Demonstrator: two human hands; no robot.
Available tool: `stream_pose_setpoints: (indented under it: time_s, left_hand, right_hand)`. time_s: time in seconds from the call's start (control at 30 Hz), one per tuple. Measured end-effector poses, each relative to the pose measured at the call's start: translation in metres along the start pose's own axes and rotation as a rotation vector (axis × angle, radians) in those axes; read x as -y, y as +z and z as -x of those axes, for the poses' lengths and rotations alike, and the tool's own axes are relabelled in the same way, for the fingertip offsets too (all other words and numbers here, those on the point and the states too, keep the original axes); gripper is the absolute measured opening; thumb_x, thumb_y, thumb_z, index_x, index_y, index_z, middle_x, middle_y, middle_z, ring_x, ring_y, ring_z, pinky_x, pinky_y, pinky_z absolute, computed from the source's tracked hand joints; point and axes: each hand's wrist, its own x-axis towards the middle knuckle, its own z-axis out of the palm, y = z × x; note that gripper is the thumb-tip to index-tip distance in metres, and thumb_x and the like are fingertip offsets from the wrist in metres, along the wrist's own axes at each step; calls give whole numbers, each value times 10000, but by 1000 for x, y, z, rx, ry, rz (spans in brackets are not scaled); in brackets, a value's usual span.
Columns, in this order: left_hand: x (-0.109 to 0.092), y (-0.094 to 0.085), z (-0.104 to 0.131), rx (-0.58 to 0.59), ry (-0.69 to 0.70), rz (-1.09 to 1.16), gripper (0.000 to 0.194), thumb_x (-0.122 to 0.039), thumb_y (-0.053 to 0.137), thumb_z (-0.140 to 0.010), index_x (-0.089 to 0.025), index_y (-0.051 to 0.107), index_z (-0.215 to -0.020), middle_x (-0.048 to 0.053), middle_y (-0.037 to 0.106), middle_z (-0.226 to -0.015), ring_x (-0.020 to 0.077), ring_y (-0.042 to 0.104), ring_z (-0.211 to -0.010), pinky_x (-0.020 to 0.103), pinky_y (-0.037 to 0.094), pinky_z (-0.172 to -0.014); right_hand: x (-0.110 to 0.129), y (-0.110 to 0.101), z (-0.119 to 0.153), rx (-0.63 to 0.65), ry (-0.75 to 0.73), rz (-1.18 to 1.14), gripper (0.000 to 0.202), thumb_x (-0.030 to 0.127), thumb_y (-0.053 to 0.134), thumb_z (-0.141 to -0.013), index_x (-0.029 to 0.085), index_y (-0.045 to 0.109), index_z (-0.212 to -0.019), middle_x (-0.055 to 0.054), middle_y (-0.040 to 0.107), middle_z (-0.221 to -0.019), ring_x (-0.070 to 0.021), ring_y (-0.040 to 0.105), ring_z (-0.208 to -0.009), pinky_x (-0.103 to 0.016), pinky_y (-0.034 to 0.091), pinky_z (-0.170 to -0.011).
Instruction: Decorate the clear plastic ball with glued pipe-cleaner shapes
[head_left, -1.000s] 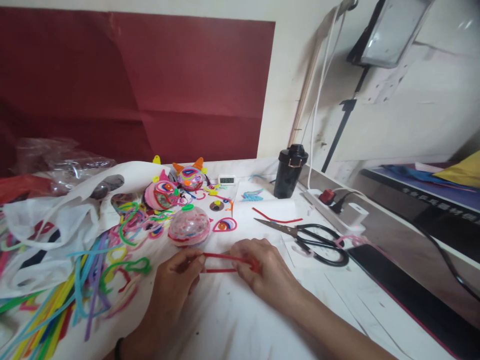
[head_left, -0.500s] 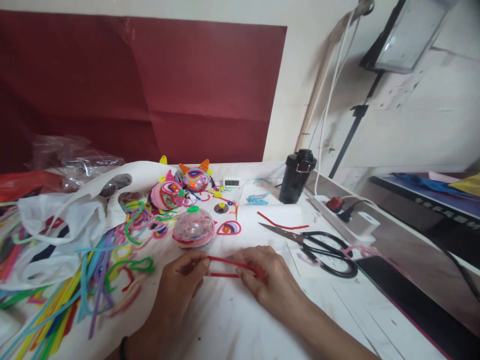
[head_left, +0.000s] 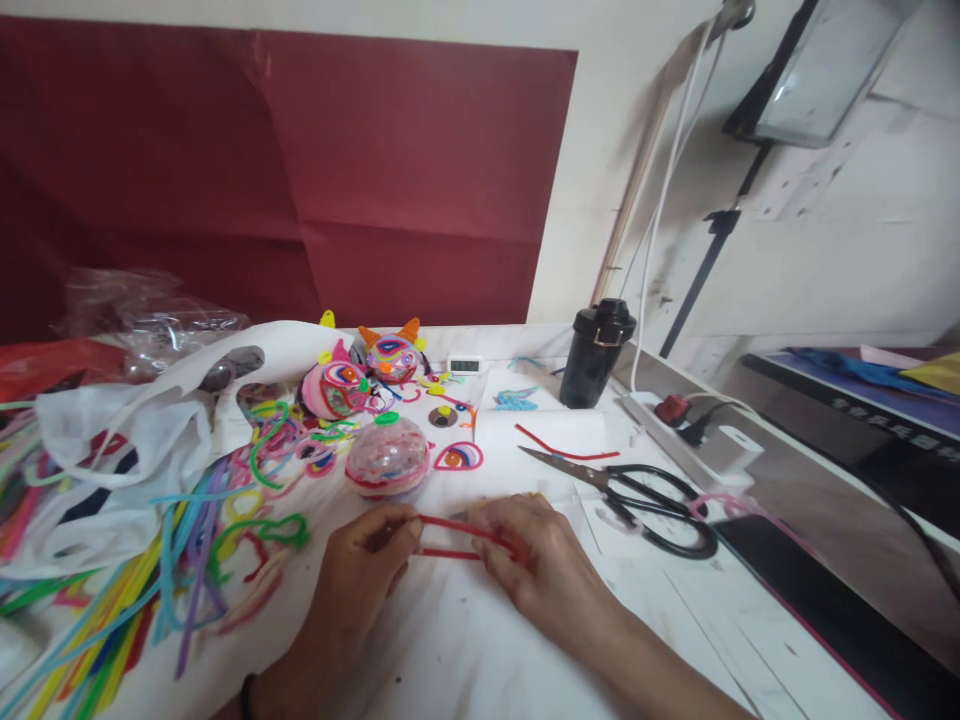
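Observation:
A bent red pipe cleaner (head_left: pixel 450 524) stretches between my two hands in the lower middle, its two strands running roughly parallel. My left hand (head_left: pixel 364 565) pinches its left end between thumb and fingertips. Closed on its right part is my right hand (head_left: pixel 536 555), which hides some of it. Just beyond my hands sits a clear ball (head_left: pixel 387 455) with a pink-red band and a green top. Beside the ball lies a pipe-cleaner eye shape (head_left: pixel 458 458). Black-handled scissors (head_left: pixel 626 490) rest right of my right hand, near a loose red strip (head_left: pixel 562 447).
Two decorated balls with ears, one pink (head_left: pixel 335 388) and one orange-eared (head_left: pixel 394 357), stand behind. Colourful pipe cleaners (head_left: pixel 127 610) and a white bag (head_left: pixel 112 470) crowd the left. Rightward are a black bottle (head_left: pixel 592 355), a power strip (head_left: pixel 686 440) and a dark phone-like slab (head_left: pixel 810 590).

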Motion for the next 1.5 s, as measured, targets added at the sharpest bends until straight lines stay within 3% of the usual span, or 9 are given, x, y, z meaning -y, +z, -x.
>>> stream_pose_setpoints:
  time_s: [1.0, 1.27, 1.5]
  left_hand:
    - [-1, 4, 1, 52, 29, -30, 286, -428, 604, -689, -148, 649, -720, -89, 415, -391, 68, 340, -366, 179, 237, -392]
    - [1, 4, 0, 62, 44, -3, 273, -405, 611, -679, -149, 655, -761, -91, 439, -389, 71, 357, -355, 183, 257, -389]
    - [-3, 5, 3, 71, 16, 30, 278, -399, 630, -652, -150, 648, -773, -100, 435, -383, 69, 357, -347, 181, 258, -376]
  right_hand:
    - [-1, 3, 0, -23, -40, -23, 139, 190, 522, -875, 223, 637, -806, -15, 730, -852, -232, 657, -846, -411, 401, -863]
    - [-1, 3, 0, -19, -14, -22, 140, 233, 522, -886, 231, 656, -843, -15, 738, -901, -232, 648, -847, -481, 368, -939]
    - [0, 3, 0, -11, -20, 13, 154, 217, 513, -888, 226, 657, -836, -31, 732, -893, -218, 646, -832, -458, 369, -929]
